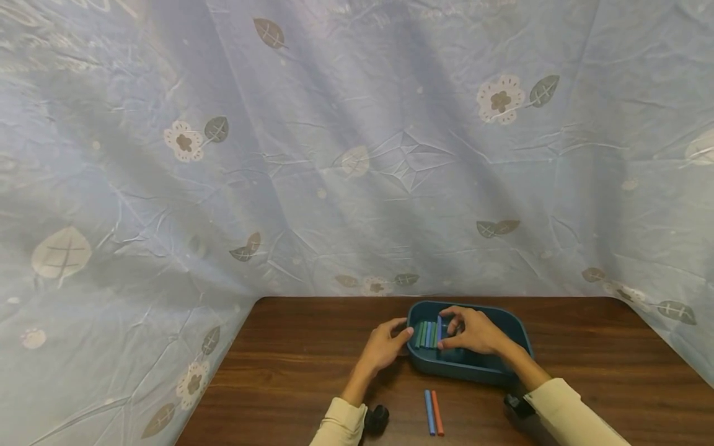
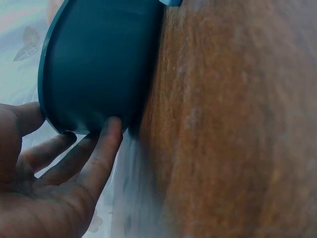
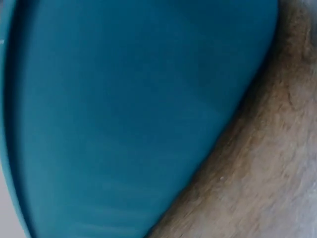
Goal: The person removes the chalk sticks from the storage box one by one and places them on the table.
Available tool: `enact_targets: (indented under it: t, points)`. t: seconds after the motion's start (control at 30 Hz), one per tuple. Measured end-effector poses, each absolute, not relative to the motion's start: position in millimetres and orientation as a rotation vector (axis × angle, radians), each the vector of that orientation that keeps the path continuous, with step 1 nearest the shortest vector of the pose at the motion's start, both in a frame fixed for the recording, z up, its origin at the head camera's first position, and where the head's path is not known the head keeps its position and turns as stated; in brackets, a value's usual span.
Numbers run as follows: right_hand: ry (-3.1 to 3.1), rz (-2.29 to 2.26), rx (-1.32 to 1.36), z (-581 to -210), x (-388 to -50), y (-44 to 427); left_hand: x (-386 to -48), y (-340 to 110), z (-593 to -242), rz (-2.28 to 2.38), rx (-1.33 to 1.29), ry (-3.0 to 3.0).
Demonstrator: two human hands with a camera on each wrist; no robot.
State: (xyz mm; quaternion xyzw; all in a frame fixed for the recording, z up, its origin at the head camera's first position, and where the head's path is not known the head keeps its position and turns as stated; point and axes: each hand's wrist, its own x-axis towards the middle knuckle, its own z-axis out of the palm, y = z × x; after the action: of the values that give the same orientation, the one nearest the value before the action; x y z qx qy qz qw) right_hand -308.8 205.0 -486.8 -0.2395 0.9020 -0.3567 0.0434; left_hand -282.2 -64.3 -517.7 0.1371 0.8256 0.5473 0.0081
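Observation:
A dark teal plastic tub (image 1: pixel 474 370) stands on the table. My left hand (image 1: pixel 383 345) holds its left end, thumb at the rim and fingertips against the outer wall. In the left wrist view these fingers (image 2: pixel 101 158) touch the tub's side (image 2: pixel 99 64). Inside the tub, my right hand (image 1: pixel 474 331) pinches a slim blue stick (image 1: pixel 439 329) between thumb and fingers. Left of it, several green and blue sticks (image 1: pixel 426 335) lie side by side. The right wrist view is filled by the tub wall (image 3: pixel 124 114); the right hand is hidden there.
On the brown wooden table (image 1: pixel 290 365), a blue stick (image 1: pixel 429 412) and a red stick (image 1: pixel 437 413) lie in front of the tub. Behind the table hangs a pale patterned sheet (image 1: pixel 357 217). Black devices (image 1: pixel 377 420) sit at both wrists.

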Motion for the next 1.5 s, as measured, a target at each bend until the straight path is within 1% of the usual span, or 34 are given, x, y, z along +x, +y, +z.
enact_targets:
  t: [0.53,1.07,1.5]
  points:
    - [2.758,-1.175,-0.756,-469,-288,208,-284,-64,-520,1.726,0.422,2.560]
    - [2.731,-1.186,-0.837,-461,-268,208,-282,-64,-519,1.778,0.442,2.503]
    - [2.728,-1.183,-0.855,-456,-250,208,-283,-64,-520,1.659,0.431,2.611]
